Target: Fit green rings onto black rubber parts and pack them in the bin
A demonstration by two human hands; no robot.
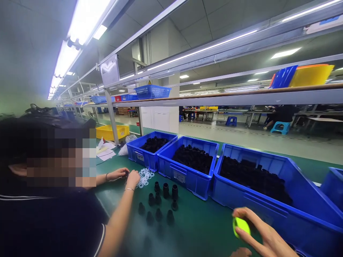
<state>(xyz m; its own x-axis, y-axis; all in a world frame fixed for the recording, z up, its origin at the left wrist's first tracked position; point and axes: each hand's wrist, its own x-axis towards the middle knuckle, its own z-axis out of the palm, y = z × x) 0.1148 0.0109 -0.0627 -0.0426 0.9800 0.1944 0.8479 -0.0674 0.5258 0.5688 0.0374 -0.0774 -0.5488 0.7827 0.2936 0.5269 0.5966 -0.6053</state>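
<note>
My right hand (264,237) enters at the bottom right over the green bench top. Its fingers are closed on a small yellow-green object (241,226), held just in front of the nearest blue bin (257,203) of black parts. My left hand is out of sight. To my left a co-worker in a dark top works with both hands (125,176) beside a heap of white rings (145,176). Several black cylindrical parts (160,201) stand on the mat in front of that person.
Three blue bins of black parts line the bench: near, middle (187,176) and far (140,155). A yellow tray (108,134) and papers (105,151) lie farther back. A shelf overhead carries blue baskets (152,91) and coloured trays (308,75).
</note>
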